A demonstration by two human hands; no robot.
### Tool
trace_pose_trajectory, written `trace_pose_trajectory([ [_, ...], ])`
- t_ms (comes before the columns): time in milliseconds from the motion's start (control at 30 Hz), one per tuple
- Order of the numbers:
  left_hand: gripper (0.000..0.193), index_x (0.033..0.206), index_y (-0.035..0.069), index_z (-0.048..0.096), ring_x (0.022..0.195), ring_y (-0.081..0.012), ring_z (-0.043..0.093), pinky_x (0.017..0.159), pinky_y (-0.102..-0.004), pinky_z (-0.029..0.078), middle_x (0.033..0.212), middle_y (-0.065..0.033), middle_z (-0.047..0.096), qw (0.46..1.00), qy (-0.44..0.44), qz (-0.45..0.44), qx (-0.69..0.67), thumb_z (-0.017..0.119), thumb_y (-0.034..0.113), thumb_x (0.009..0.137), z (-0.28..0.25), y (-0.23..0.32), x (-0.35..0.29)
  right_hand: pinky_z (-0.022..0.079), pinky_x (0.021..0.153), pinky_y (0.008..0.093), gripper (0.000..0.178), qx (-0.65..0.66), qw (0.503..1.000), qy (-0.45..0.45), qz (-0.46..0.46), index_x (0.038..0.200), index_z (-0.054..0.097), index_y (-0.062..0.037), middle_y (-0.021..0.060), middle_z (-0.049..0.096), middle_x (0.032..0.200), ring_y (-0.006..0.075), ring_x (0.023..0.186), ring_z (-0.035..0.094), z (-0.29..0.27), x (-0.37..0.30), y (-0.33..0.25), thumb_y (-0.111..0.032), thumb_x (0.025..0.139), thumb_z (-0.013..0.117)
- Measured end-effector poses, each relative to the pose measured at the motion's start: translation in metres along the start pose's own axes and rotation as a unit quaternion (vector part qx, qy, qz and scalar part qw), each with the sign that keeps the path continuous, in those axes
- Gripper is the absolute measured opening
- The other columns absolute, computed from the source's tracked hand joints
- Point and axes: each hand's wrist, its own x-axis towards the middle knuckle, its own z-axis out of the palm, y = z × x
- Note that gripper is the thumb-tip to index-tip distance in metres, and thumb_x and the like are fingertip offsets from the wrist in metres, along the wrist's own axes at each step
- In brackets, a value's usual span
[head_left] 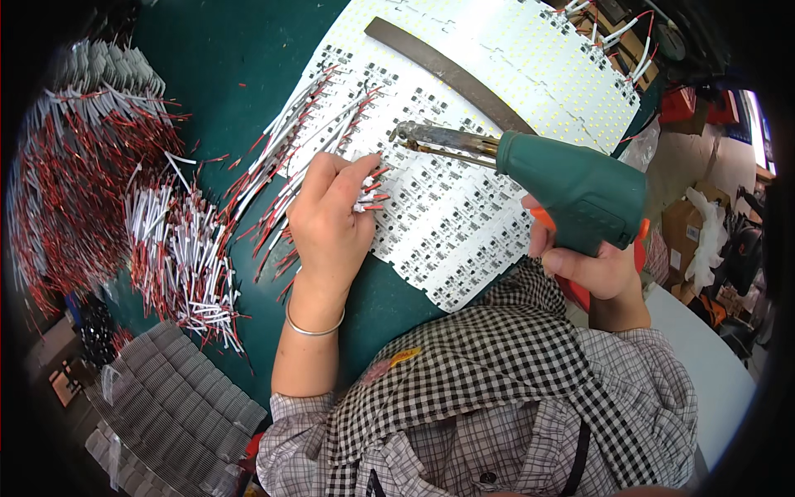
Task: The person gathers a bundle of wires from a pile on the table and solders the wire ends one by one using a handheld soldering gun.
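On the board [464, 217], the left rows seem wired [277, 157]; those rightward look bare, so we judge much remains. Our left hand [335, 207] pinches leads [370, 197] over it; our right hand [600, 269] grips the soldering gun [575, 190].

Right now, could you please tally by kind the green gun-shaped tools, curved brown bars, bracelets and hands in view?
Green gun-shaped tool: 1
Curved brown bar: 1
Bracelet: 1
Hands: 2, the left hand and the right hand
Total: 5
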Motion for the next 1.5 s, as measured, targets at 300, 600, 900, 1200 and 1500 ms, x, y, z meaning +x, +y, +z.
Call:
trace_pose_trajectory([
  [300, 0.048, 0.095, 0.001, 0.067, 0.06, -0.0218, 0.056, 0.052, -0.0315, 0.045, 0.075, -0.0086, 0.054, 1.0, -0.005, -0.004, -0.004, 0.057, -0.016, 0.051, 0.0, -0.001, -0.002, 0.051, 0.069, 0.027, 0.034, 0.017, 1.0, 0.0, 0.0, 0.106, 0.055, 0.0024, 0.0062, 0.063, 0.089, 0.012, 0.08, 0.06, 0.01, 0.011, 0.002, 0.007, 0.075, 0.068],
  [600, 0.048, 0.095, 0.001, 0.068, 0.06, -0.0212, 0.056, 0.051, -0.0311, 0.045, 0.074, -0.0083, 0.054, 1.0, -0.006, -0.002, -0.006, 0.056, -0.016, 0.051, 0.001, -0.002, -0.002, 0.052, 0.072, 0.0266, 0.046, 0.008, 0.995, 0.016, 0.099, 0.113, 0.048, 0.0014, 0.0059, 0.062, 0.09, 0.0114, 0.081, 0.06, 0.01, 0.008, 0.0, 0.011, 0.073, 0.067],
  [900, 0.048, 0.095, 0.001, 0.068, 0.061, -0.0212, 0.057, 0.051, -0.0312, 0.046, 0.074, -0.0081, 0.055, 1.0, -0.002, 0.0, -0.002, 0.056, -0.016, 0.051, 0.0, 0.0, -0.002, 0.05, 0.064, 0.0249, 0.042, -0.051, 0.998, -0.013, 0.019, 0.116, 0.053, 0.0034, 0.0057, 0.062, 0.086, 0.0101, 0.071, 0.059, 0.007, 0.011, -0.007, 0.006, 0.076, 0.065],
  [1200, 0.05, 0.097, 0.002, 0.068, 0.062, -0.0207, 0.057, 0.052, -0.0301, 0.046, 0.074, -0.0083, 0.056, 1.0, -0.005, -0.002, 0.004, 0.058, -0.016, 0.051, 0.0, 0.001, -0.001, 0.045, 0.056, 0.0225, 0.044, 0.029, 0.998, 0.039, 0.046, 0.123, 0.053, 0.0041, 0.0059, 0.06, 0.082, 0.0082, 0.063, 0.052, 0.009, 0.006, -0.016, 0.003, 0.08, 0.06],
  [1500, 0.052, 0.096, 0.003, 0.072, 0.067, -0.0181, 0.059, 0.063, -0.0247, 0.047, 0.074, -0.0081, 0.059, 0.995, -0.032, -0.017, -0.097, 0.051, -0.021, 0.055, 0.001, -0.011, -0.001, 0.048, 0.062, 0.0242, 0.039, -0.002, 0.999, 0.026, 0.037, 0.117, 0.055, 0.0033, 0.0043, 0.061, 0.086, 0.0103, 0.071, 0.057, 0.004, -0.007, -0.008, 0.004, 0.079, 0.062],
])
